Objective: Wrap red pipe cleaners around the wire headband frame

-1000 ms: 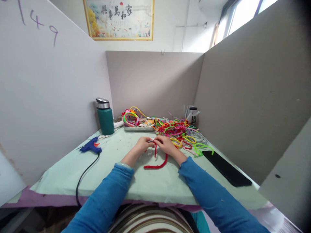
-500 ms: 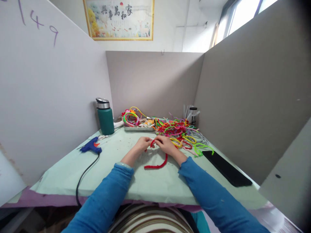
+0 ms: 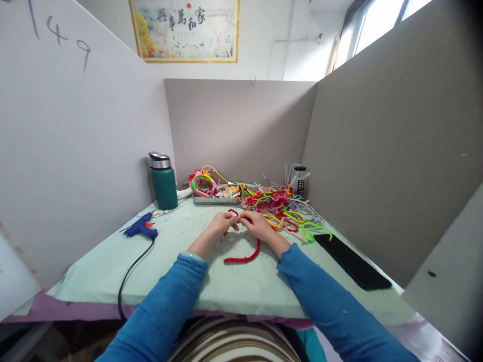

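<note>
- I see my left hand [image 3: 222, 222] and right hand [image 3: 255, 223] pinching the red pipe cleaner [image 3: 247, 257] with narrow fingers, near the middle of the table [image 3: 94, 271].
- I judge the short bent end can slip out, because the grip is only by fingertips.
- Half a second ago the red loop stood lower between the hands; now it peeks above them.

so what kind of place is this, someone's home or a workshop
Most likely a partitioned craft workstation, not a home. Plain divider panels wall in a small table, a numbered panel reads 149, and a pile of coloured pipe cleaners sits beside a blue hot glue gun.
</note>
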`<control>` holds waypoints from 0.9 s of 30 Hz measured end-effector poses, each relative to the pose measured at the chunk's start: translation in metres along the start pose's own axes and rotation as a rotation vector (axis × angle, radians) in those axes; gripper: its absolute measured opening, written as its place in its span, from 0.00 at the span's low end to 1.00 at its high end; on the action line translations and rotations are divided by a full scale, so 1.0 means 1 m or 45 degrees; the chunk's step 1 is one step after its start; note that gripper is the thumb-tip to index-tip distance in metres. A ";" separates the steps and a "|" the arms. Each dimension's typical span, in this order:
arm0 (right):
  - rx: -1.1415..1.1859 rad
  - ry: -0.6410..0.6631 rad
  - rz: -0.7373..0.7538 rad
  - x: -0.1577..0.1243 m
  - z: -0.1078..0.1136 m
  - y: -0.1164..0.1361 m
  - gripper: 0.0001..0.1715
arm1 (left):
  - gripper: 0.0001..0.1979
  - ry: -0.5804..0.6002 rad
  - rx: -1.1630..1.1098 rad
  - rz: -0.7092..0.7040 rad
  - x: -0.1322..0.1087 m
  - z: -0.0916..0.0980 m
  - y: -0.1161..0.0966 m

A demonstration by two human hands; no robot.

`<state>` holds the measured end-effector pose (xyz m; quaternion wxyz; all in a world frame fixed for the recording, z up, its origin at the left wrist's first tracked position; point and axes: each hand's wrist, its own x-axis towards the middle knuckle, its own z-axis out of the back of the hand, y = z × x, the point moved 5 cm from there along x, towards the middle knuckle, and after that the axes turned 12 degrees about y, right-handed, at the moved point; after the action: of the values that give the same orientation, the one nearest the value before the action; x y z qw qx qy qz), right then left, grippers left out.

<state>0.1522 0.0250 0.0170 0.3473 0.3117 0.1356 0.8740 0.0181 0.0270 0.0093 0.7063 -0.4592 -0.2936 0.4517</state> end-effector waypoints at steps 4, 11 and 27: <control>0.011 0.001 -0.005 0.000 0.000 0.000 0.10 | 0.30 -0.010 -0.022 0.004 0.004 0.001 0.005; 0.029 0.013 0.013 -0.001 -0.001 0.002 0.11 | 0.28 -0.051 0.015 0.045 -0.001 0.001 -0.003; 0.020 0.012 0.004 -0.001 -0.002 0.002 0.11 | 0.27 -0.043 0.030 0.038 0.005 0.002 0.006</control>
<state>0.1502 0.0229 0.0158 0.3429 0.3106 0.1436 0.8748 0.0163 0.0334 0.0046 0.6997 -0.4476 -0.2933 0.4733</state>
